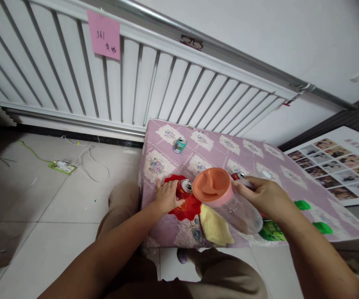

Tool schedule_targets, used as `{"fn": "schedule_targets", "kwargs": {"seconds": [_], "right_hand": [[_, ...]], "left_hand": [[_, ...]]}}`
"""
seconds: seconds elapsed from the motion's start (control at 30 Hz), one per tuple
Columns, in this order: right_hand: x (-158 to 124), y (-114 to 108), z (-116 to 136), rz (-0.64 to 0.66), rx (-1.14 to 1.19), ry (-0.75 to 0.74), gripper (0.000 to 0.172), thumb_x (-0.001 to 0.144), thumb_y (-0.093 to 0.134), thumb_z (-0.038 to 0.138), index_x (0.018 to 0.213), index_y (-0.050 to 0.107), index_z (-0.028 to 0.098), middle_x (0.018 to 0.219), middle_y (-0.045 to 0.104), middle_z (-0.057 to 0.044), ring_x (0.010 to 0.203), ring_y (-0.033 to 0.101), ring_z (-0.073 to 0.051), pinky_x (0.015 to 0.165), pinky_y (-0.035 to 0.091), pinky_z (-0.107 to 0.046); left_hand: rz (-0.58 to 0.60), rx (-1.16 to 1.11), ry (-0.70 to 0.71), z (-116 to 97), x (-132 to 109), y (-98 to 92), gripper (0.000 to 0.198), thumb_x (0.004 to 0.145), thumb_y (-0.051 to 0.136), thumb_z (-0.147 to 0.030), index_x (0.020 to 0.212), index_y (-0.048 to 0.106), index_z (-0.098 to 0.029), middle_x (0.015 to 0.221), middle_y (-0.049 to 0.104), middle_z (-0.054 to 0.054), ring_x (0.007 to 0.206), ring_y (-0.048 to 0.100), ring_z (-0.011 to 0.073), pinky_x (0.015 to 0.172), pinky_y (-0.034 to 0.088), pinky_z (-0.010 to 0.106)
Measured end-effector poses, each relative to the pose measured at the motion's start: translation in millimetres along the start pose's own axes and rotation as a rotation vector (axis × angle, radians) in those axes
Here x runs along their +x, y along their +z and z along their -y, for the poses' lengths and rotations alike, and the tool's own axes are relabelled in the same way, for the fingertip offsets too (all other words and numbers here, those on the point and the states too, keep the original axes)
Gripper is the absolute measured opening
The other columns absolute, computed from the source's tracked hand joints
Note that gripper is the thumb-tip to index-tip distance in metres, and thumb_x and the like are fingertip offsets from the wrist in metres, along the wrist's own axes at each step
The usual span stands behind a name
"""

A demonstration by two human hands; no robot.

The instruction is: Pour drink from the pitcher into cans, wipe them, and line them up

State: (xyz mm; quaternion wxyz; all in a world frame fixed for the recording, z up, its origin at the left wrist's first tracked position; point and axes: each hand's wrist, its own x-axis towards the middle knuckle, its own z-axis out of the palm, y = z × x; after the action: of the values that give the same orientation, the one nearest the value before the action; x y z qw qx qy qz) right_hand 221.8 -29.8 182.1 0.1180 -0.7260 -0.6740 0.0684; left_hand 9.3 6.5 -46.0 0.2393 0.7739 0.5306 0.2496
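A: Left hand (167,197)?
B: Curled round a red metal can (184,187), just left of the clear plastic jar (240,214).
A: Right hand (264,195)?
B: Clamped on that jar, tilted, round orange lid (212,185) facing up, over the cloth-covered table (173,155).

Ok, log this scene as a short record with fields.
left hand: grips a red can on a red mat
right hand: holds a clear jar, tilted, orange lid on
table: purple floral covering
also on table: teal can on its side, yellow cloth, green caps
floor: power strip
wall: radiator with pink note
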Motion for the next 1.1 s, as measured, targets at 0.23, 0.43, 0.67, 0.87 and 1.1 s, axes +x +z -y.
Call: {"fn": "schedule_targets", "kwargs": {"seconds": [0.23,0.43,0.67,0.87,1.1], "right_hand": [[-3.1,-1.2,-15.6,0.028,0.166,0.099,0.051,0.074,0.056,0.069,0.060,0.058,0.020,0.056,0.050,0.001,0.054,0.046,-0.015,0.049,0.035,-0.026],[-9.7,-7.0,-26.4,-0.080,0.378,0.165,0.042,0.075,0.063,0.058,0.075,0.068,0.016,0.065,0.064,-0.003,0.058,0.055,-0.017,0.054,0.043,-0.027],[-6.4,-2.6,-45.9,-0.447,0.662,0.298,0.037,0.077,0.066,0.052,0.063,0.056,0.020,0.050,0.049,0.004,0.045,0.041,-0.010,0.043,0.031,-0.023],[16.5,35.8,-74.8,-0.634,0.847,0.344,0.040,0.078,0.063,0.056,0.059,0.054,0.022,0.049,0.048,0.004,0.047,0.040,-0.012,0.045,0.034,-0.025],[51.6,102.1,-103.2,-0.712,0.986,0.392,0.041,0.071,0.065,0.060,0.061,0.056,0.021,0.051,0.047,0.006,0.051,0.040,-0.012,0.049,0.034,-0.025]], "left_hand": [[0.003,0.010,0.002,-3.0,-0.3,-1.7,0.072,0.076,0.080,-0.042,0.136,0.048,-0.017,0.131,0.065,0.017,0.124,0.060,0.0369,0.121,0.015,0.069],[0.015,0.005,-0.006,-4.8,0.0,-0.8,0.073,0.076,0.080,-0.041,0.138,0.048,-0.019,0.134,0.064,0.017,0.128,0.058,0.0375,0.121,0.013,0.070],[0.026,-0.015,-0.003,-9.8,-1.3,-6.1,0.070,0.076,0.079,-0.037,0.137,0.049,-0.020,0.139,0.062,0.015,0.131,0.056,0.0366,0.121,0.012,0.071],[-0.008,-0.043,-0.010,-9.3,-2.8,-1.8,0.066,0.075,0.078,-0.032,0.134,0.052,-0.023,0.135,0.065,0.013,0.132,0.056,0.0354,0.122,0.010,0.070],[-0.025,-0.018,-0.011,-4.9,-0.2,7.6,0.068,0.071,0.079,-0.029,0.133,0.053,-0.022,0.131,0.068,0.014,0.127,0.059,0.0365,0.121,0.011,0.071]]}}
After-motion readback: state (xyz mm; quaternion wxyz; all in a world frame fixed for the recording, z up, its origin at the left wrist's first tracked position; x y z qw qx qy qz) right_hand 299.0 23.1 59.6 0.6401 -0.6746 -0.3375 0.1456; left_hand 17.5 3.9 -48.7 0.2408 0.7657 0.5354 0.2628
